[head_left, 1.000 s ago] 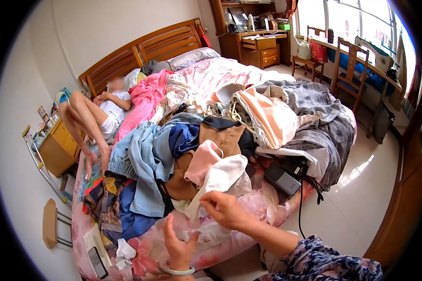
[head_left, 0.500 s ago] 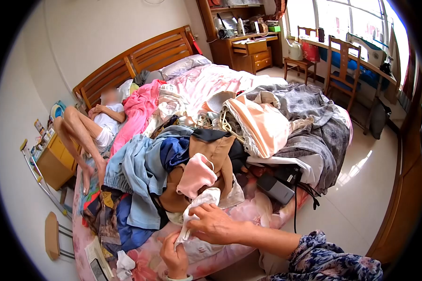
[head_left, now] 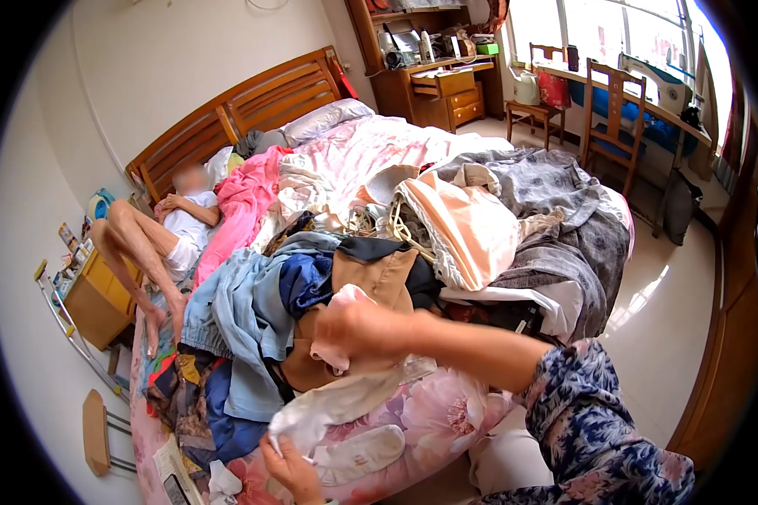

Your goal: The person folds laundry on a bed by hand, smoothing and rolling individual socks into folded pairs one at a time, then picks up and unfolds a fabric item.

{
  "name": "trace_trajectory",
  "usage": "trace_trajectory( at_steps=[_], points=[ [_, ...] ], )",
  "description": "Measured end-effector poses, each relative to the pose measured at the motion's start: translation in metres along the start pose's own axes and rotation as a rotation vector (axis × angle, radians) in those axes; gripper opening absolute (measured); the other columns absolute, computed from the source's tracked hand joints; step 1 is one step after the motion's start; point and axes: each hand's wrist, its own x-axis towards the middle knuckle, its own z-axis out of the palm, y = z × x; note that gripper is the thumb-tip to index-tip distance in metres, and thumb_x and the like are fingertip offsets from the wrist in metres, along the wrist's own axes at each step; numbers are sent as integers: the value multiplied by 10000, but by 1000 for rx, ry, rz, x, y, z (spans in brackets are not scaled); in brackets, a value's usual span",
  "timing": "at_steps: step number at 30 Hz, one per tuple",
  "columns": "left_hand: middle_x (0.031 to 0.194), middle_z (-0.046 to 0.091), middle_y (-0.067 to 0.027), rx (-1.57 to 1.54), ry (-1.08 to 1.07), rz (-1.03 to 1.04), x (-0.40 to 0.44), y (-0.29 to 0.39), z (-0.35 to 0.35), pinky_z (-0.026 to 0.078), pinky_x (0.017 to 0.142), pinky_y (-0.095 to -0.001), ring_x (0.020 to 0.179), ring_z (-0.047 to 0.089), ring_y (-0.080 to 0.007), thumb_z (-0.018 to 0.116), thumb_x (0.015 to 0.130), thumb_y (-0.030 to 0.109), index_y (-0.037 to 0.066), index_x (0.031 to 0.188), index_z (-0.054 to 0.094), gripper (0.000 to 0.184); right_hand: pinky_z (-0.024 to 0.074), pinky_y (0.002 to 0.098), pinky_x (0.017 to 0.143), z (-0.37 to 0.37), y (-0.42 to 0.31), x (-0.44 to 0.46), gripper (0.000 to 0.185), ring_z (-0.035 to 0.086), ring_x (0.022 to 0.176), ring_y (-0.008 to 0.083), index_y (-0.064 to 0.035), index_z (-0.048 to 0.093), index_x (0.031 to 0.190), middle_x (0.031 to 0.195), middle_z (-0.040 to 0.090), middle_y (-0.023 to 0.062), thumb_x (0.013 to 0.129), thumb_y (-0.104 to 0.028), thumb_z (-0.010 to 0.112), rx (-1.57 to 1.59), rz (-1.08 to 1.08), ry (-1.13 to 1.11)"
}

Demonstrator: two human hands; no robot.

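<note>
My left hand (head_left: 293, 470) is closed on one end of a white sock (head_left: 333, 408), which stretches up to the right over the floral bedsheet (head_left: 446, 412). Another white sock (head_left: 366, 454) lies flat on the sheet just right of that hand. My right hand (head_left: 366, 330), blurred by motion, is over the pile at the pink cloth (head_left: 333, 353); its fingers are smeared and partly hidden. Behind it are brown clothing (head_left: 375, 276), a dark blue garment (head_left: 305, 282) and light blue clothing (head_left: 248, 295).
A person (head_left: 189, 223) lies at the bed's left side, knees bent. A crutch (head_left: 76, 332) leans by the nightstand (head_left: 101, 295). A peach garment (head_left: 467, 227) and grey fabric (head_left: 564, 219) cover the right side. Chairs (head_left: 616, 126) and a desk (head_left: 438, 84) stand behind.
My right hand has left the white sock and moved up to the pink cloth. My left hand has moved slightly left and down with the sock, which now extends to the right.
</note>
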Motion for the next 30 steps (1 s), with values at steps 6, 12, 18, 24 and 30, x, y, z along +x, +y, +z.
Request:
trace_trajectory(
  at_steps=[6, 12, 18, 24, 30],
  points=[
    [892, 657, -189, 139, -44, -151, 10, -24, -7, 495, 678, -373, 755, 616, -247, 567, 940, 245, -68, 1028, 583, 325, 504, 443, 826, -51, 145, -22, 310, 653, 932, 340, 7, 556, 1073, 1004, 660, 198, 846, -203, 555, -609, 777, 146],
    [869, 658, -180, 127, -68, -172, 10, -26, 1, 497, 672, -367, 741, 614, -244, 571, 939, 264, -65, 1031, 593, 343, 470, 436, 899, -51, 145, -45, 381, 612, 1069, 348, 31, 534, 1071, 1078, 644, 231, 884, -301, 524, -387, 1040, -192],
    [936, 659, -207, -14, -77, -221, 12, -35, 0, 504, 702, -365, 772, 620, -273, 566, 940, 267, -50, 1086, 591, 350, 509, 443, 780, -107, 196, -60, 299, 659, 865, 311, -19, 613, 1024, 1001, 655, 207, 897, -268, 506, -511, 908, 210],
    [855, 615, -38, -202, -47, -451, 23, -28, -5, 418, 631, -239, 725, 508, -88, 545, 915, 152, -32, 1024, 618, 226, 480, 388, 783, -204, 367, -203, 351, 572, 858, 289, -23, 546, 1119, 1029, 583, 194, 866, -265, 566, -710, 979, 647],
    [946, 634, -51, -338, 112, -501, 38, -58, -23, 475, 725, -237, 802, 580, -92, 556, 927, 122, -33, 1046, 604, 201, 492, 436, 866, -250, 411, -245, 766, 623, 1039, 359, 5, 396, 1375, 1175, 592, 279, 807, -434, 663, -977, 1050, 537]
  ],
)
